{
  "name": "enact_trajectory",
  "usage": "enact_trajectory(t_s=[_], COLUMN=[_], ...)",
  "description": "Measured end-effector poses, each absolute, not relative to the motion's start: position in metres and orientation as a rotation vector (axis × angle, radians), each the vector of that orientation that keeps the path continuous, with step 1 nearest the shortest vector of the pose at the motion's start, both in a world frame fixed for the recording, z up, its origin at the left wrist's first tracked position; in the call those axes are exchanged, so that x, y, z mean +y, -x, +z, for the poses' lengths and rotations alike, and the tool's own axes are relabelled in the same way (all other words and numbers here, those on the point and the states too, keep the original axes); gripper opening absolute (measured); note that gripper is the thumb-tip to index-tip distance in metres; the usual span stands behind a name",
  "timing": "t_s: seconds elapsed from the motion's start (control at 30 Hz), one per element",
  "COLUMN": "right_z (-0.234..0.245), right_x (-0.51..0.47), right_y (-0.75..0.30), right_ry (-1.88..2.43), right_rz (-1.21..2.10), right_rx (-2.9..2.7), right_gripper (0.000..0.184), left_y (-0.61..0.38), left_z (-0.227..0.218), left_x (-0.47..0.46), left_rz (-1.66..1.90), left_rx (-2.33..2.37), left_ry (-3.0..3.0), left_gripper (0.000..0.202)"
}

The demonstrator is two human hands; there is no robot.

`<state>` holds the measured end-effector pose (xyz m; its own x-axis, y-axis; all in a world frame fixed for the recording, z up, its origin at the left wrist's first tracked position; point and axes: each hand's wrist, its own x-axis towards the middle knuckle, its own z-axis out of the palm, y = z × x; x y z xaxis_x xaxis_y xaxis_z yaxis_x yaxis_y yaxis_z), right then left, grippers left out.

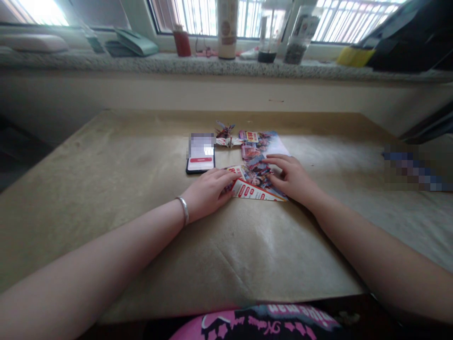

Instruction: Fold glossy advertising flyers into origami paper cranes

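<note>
A colourful printed paper sheet lies flat in the middle of the table, its near corner folded over. My left hand, with a silver bracelet on the wrist, lies on the left edge of the fold, fingers stretched flat on the paper. My right hand presses the right side of the fold, fingers extended over the print. A small folded paper figure made of the same kind of paper sits just behind the sheet. A phone with a lit screen lies to the left of the sheet.
Brown paper covers the table. A stone window sill behind holds a red cup, a tall bottle, jars and a green case. A blurred object lies at the table's right side.
</note>
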<state>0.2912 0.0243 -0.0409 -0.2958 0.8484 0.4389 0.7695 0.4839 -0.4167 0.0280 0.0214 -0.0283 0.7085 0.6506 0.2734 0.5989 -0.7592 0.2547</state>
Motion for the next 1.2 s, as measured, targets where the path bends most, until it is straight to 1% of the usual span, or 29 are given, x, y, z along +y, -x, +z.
enact_trajectory(t_s=[0.1,0.27,0.4,0.5,0.6,0.73,0.83,1.0,1.1,1.2], right_z=[-0.039,-0.036,-0.037,-0.04,-0.042,-0.041,-0.039,-0.038,-0.038,-0.039], right_x=[0.023,0.02,0.022,0.025,0.026,0.022,0.019,0.016,0.016,0.015], right_y=[-0.289,-0.283,-0.281,-0.281,-0.281,-0.28,-0.278,-0.274,-0.273,-0.274], right_ry=[1.332,1.486,1.625,1.572,1.46,1.346,1.291,1.263,1.292,1.283], right_rz=[0.246,0.48,0.578,0.667,0.783,0.876,0.893,0.868,0.83,0.806], right_rx=[-2.084,-1.857,-1.642,-1.542,-1.484,-1.485,-1.508,-1.516,-1.503,-1.492], right_gripper=[0.042,0.031,0.023,0.018,0.02,0.025,0.027,0.029,0.029,0.031], left_y=[-0.027,-0.029,-0.032,-0.032,-0.033,-0.035,-0.036,-0.033,-0.032,-0.031], left_z=[-0.031,-0.032,-0.028,-0.026,-0.025,-0.024,-0.024,-0.027,-0.028,-0.025], left_x=[0.022,0.022,0.017,0.014,0.013,0.014,0.015,0.018,0.02,0.021], left_rz=[0.614,0.734,0.837,0.88,0.778,0.482,0.437,0.609,0.749,0.806], left_rx=[0.94,0.821,0.794,0.773,0.855,1.032,1.074,1.014,0.944,0.872], left_ry=[-2.74,-2.65,-2.571,-2.559,-2.602,-2.618,-2.646,-2.721,-2.762,-2.838], left_gripper=[0.038,0.048,0.045,0.044,0.048,0.056,0.056,0.047,0.036,0.023])
